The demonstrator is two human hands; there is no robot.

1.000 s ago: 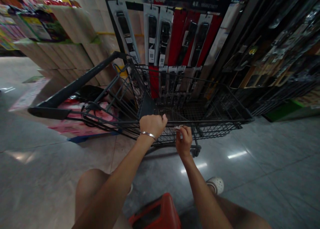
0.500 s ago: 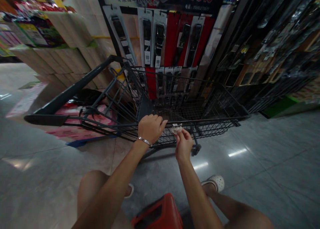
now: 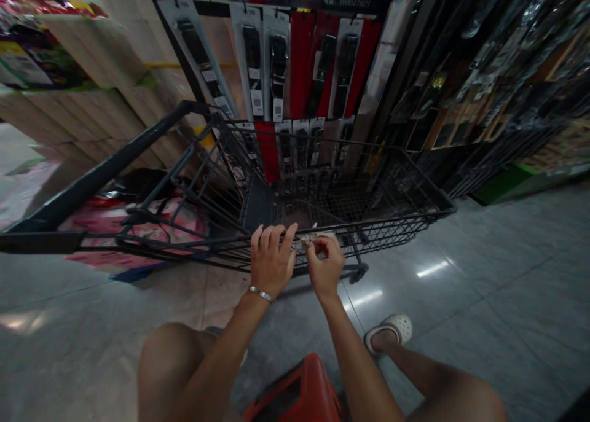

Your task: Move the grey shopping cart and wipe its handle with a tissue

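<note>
A black wire shopping cart (image 3: 396, 233) stands side-on in front of me. My left hand (image 3: 273, 261), with a silver bracelet at the wrist, rests against the cart's near top rail, its fingers stretched out and slightly apart. Just right of it, my right hand (image 3: 326, 263) pinches a crumpled whitish scrap (image 3: 308, 242) between thumb and forefinger at the same rail. Whether the scrap is paper or tape I cannot tell. A pale strip (image 3: 328, 234) shows on the rail behind the right fingers.
Packaged goods hang on a display rack (image 3: 302, 66) behind the cart. Wrapped stacks (image 3: 69, 112) and pink packages (image 3: 152, 228) lie to the left. An orange-red plastic object (image 3: 302, 388) is between my legs. A green box (image 3: 507, 182) sits on the right.
My left hand has uncurled its fingers along the rail. The right hand has shifted slightly left, still pinching the whitish scrap. The view has moved closer to the cart, which appears farther left.
</note>
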